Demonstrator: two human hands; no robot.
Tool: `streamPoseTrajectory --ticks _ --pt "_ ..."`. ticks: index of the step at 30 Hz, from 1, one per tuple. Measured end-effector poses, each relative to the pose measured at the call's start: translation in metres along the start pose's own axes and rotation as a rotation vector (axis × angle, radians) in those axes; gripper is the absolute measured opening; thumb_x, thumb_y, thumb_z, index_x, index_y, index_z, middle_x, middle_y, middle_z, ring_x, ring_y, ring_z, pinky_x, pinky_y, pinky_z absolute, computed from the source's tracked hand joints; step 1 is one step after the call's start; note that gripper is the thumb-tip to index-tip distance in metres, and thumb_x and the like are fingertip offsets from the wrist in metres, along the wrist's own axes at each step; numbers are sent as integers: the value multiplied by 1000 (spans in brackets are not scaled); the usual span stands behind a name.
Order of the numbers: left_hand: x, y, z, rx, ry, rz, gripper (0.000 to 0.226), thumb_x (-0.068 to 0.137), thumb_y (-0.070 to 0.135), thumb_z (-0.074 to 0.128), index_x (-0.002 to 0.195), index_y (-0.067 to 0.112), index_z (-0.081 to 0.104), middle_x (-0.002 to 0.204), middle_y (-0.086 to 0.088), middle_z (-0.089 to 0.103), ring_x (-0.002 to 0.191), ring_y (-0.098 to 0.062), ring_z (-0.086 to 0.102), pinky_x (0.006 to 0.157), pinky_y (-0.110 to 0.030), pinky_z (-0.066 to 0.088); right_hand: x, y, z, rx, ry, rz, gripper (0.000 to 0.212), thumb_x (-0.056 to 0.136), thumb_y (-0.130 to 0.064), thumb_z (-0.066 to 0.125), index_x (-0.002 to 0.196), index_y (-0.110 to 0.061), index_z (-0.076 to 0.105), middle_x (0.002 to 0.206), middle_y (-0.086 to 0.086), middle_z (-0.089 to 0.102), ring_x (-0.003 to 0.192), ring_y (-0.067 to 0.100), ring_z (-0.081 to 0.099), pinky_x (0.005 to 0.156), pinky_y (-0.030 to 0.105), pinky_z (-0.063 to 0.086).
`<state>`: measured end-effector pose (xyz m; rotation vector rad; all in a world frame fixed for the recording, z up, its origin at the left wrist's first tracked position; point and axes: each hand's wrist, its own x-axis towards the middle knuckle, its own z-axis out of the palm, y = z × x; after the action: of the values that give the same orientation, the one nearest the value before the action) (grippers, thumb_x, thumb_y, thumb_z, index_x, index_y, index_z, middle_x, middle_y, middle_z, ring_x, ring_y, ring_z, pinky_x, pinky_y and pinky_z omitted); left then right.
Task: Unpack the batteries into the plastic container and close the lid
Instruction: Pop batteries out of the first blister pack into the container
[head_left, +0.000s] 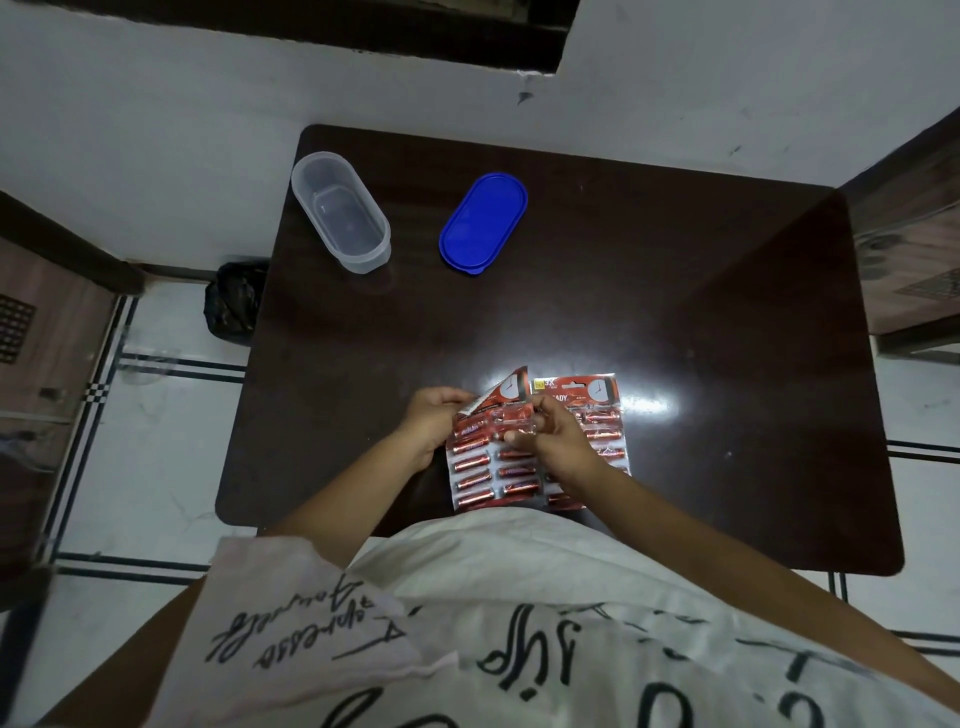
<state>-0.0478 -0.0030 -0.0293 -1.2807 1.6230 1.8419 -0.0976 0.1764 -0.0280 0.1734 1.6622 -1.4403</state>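
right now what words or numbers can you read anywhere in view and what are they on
"9X": yellow patch at the top of the right battery card.
"EADY": white letters just below it on that card; the start is hidden.
On the left battery card: print too blurred to read.
On the batteries: labels too small to read.
On the shirt: black script, upside down, not clearly readable.
On the plastic container and blue lid: none visible.

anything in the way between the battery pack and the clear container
Nothing visible does. The blue lid lies to the right of the container, off its open top and clear of the path from the battery pack.
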Motion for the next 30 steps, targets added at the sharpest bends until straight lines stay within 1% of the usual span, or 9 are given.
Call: streamPoseTrajectory --ticks 2,5,9,13,18,22,24,27,30 --pt "1 -1 0 -58 41 -20 20 90 8 66 109 4 66 89 -9 71 68 -15 66 55 -24 52 1 2 0 11 12 -2 33 84 3 70 110 -14 60 103 8 76 96 28 73 87 50 57" --pt "1 0 -3 -140 47 -48 15 96 9 56 111 9 62 97 -12 71 79 -19 67 71 -31 54 -1 3 -2 55 4 21 31 85 1 69 113 -12 63 104 9 76 97 28 73 87 48 57" --pt "-5 -1 -5 -246 -129 -63 26 102 23 45 111 6 63 97 -11 72 89 -25 69 84 -39 56 -5 -1 -6 122 -43 29 31 86 1 67 115 -8 64 107 13 74 100 32 72 80 43 58" --pt "-8 -5 -10 -263 -258 -141 30 101 29 46 96 9 68 97 -12 73 91 -27 70 84 -41 55 -5 0 -7 153 -132 30 36 85 3 68 120 -5 62 115 17 71 107 34 69 88 44 56" --pt "-18 -14 -12 -269 -281 -186 35 102 28 41 99 7 68 102 -15 72 90 -28 70 86 -42 54 -4 -1 -8 198 -167 41 40 84 5 68 122 1 59 118 21 69 109 34 68 87 40 57" --pt "-25 -22 -11 -446 -316 -164 71 96 63 27 108 7 70 106 -20 72 97 -35 69 90 -45 51 -4 1 -7 211 -129 39 33 84 7 67 115 -3 65 109 17 73 100 31 71 80 36 58" --pt "-25 -26 -8 -322 -352 -85 75 85 73 44 116 9 68 112 -18 71 105 -35 67 98 -50 48 -5 4 -6 162 -95 33 30 84 3 69 114 -4 66 107 15 74 98 32 72 80 38 58" --pt "-22 -32 -3 -76 -261 55 61 61 45 88 109 11 71 105 -10 75 101 -29 70 101 -52 48 -6 6 -4 83 -51 -18 33 84 1 71 116 -2 65 108 15 74 98 31 73 80 39 59" --pt "-21 -33 1 -68 -147 74 39 67 19 88 103 10 73 99 -8 76 95 -27 72 97 -49 52 -4 6 -1 -34 -22 -70 35 83 0 74 116 -3 64 107 14 75 99 28 73 86 40 59"
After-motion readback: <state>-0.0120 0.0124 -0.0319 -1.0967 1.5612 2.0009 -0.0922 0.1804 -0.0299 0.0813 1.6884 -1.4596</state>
